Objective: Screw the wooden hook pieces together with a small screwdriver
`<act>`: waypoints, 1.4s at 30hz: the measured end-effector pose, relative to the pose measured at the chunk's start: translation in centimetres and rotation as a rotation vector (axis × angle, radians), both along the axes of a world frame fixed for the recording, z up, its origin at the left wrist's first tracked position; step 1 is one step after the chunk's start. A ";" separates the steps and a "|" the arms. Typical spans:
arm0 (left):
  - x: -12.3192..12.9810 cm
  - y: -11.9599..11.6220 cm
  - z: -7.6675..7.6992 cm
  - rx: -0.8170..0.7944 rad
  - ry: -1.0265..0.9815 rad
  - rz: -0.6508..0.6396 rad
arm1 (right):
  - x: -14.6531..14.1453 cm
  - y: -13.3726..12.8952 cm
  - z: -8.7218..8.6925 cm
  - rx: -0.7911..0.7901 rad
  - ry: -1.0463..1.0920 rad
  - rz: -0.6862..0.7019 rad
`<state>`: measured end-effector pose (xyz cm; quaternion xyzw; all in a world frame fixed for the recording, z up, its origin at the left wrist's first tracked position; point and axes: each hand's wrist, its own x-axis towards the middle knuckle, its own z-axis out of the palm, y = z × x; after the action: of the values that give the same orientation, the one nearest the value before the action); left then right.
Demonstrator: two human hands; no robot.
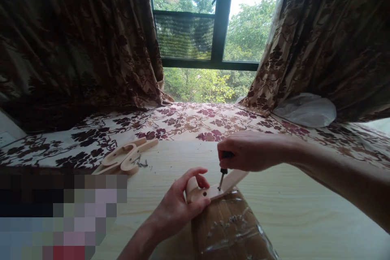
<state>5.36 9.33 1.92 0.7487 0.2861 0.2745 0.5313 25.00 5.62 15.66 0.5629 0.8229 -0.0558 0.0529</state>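
My right hand (240, 152) is closed around the dark handle of a screwdriver (224, 176). The driver stands nearly upright, its tip at a screw (219, 189) in a pale wooden piece (215, 192). Fingers and thumb of my left hand (183, 195) grip the curved end of that piece, beside a dark round hole. Under the piece lies a brown box (222, 223) wrapped in clear plastic or tape, with several small screws (227, 223) on its top.
More curved wooden pieces (124, 156) lie at the table's back left, with a pile of screws (141, 162) beside them. Behind the pale table (304, 203) is a ledge with flowered cloth (189, 122). A white plastic bag (306, 109) sits at the right by the curtain.
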 end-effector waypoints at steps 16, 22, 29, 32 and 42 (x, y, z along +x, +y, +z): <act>0.0 -0.1 0.3 -0.041 0.007 -0.016 | -0.6 -0.4 -0.2 0.064 0.029 0.092; 0.0 -0.1 0.5 -0.034 0.008 -0.021 | -0.4 -0.5 -0.5 0.138 0.004 0.004; 0.0 -0.2 0.1 -0.031 0.002 -0.016 | -0.8 -1.8 0.7 0.070 0.004 0.127; -0.1 0.1 -0.5 -0.043 -0.007 -0.027 | -0.4 -1.4 -0.3 0.073 0.030 0.077; 0.1 0.1 -0.5 -0.066 -0.002 -0.014 | -1.1 -1.4 -0.7 0.184 -0.037 0.084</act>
<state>5.43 9.42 1.45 0.7323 0.2892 0.2619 0.5581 23.88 4.21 14.94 0.5312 0.8464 0.0326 0.0187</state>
